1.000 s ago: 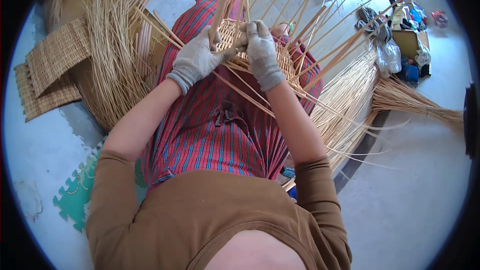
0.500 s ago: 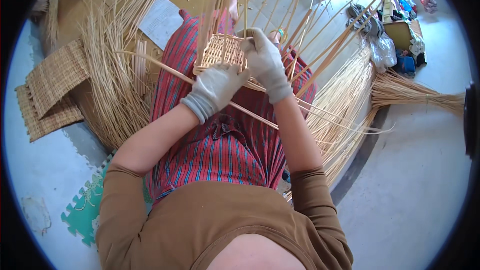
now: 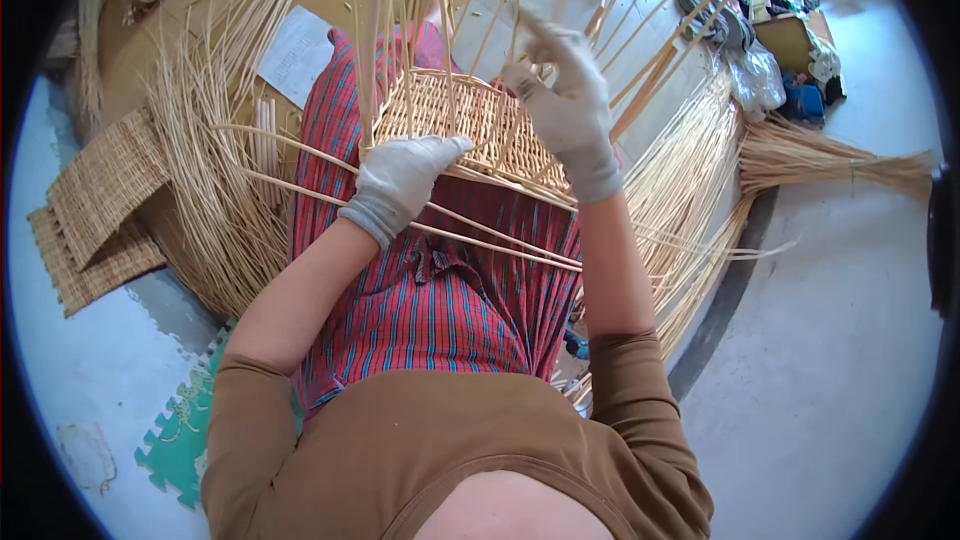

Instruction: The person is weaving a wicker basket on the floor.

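A flat rectangular woven wicker basket base (image 3: pixel 440 110) rests across my lap, with tall upright canes (image 3: pixel 370 40) rising from its edges. My left hand (image 3: pixel 400 180), in a pale work glove, grips its near left edge, the thumb lying along the rim. Long thin canes (image 3: pixel 480 240) stick out past that hand on both sides. Above the right part of the weave, my gloved right hand (image 3: pixel 570 100) is raised among the upright canes. Its thumb and forefinger are stretched apart, and I see nothing held between them; the other fingers are partly hidden.
Loose cane (image 3: pixel 210 160) is piled at my left, beside woven mats (image 3: pixel 110 180). To the right lie more canes (image 3: pixel 670 190) and a tied bundle (image 3: pixel 830 165). A box of odds and ends (image 3: pixel 790 45) stands at the far right. Green foam mat (image 3: pixel 180 440) shows at lower left.
My right hand has lifted off the weave and moved right, its fingers spreading. The woven base shows more fully now. My left hand has shifted slightly left and down, staying at the near edge.
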`<state>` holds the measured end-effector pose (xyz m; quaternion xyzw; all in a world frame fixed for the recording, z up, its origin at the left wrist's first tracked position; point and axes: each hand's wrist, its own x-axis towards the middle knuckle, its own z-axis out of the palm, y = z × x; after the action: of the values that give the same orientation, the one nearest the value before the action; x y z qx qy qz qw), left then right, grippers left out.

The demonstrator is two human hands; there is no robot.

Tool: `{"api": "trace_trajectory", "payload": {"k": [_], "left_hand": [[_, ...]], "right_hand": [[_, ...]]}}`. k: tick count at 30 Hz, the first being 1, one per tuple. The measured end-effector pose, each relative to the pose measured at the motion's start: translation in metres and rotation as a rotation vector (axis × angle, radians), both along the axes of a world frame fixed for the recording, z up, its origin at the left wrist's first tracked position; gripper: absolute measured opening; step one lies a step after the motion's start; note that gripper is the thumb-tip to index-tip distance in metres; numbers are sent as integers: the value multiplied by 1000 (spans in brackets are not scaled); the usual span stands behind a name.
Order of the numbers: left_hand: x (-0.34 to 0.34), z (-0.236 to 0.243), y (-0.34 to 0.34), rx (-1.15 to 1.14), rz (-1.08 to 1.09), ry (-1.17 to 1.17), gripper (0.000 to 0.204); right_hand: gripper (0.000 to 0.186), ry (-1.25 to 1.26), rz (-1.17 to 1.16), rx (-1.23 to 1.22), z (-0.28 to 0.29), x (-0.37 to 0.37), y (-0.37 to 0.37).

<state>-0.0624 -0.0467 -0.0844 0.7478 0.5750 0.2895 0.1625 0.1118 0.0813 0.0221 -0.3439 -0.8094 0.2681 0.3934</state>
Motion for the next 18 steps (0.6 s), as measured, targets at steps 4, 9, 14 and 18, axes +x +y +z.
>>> {"api": "trace_trajectory", "payload": {"k": [4, 9, 14, 18], "left_hand": [[-12, -19, 15, -116, -13, 84, 41], [-15, -1, 4, -53, -31, -8, 47], [16, 2, -12, 192, 96, 439, 46], [44, 29, -14, 336, 113, 249, 37]], "right_hand": [[75, 131, -187, 411, 20, -3, -34], [64, -85, -125, -439, 26, -28, -28], [61, -296, -88, -121, -15, -73, 3], [62, -453, -47, -193, 7, -54, 3]]}}
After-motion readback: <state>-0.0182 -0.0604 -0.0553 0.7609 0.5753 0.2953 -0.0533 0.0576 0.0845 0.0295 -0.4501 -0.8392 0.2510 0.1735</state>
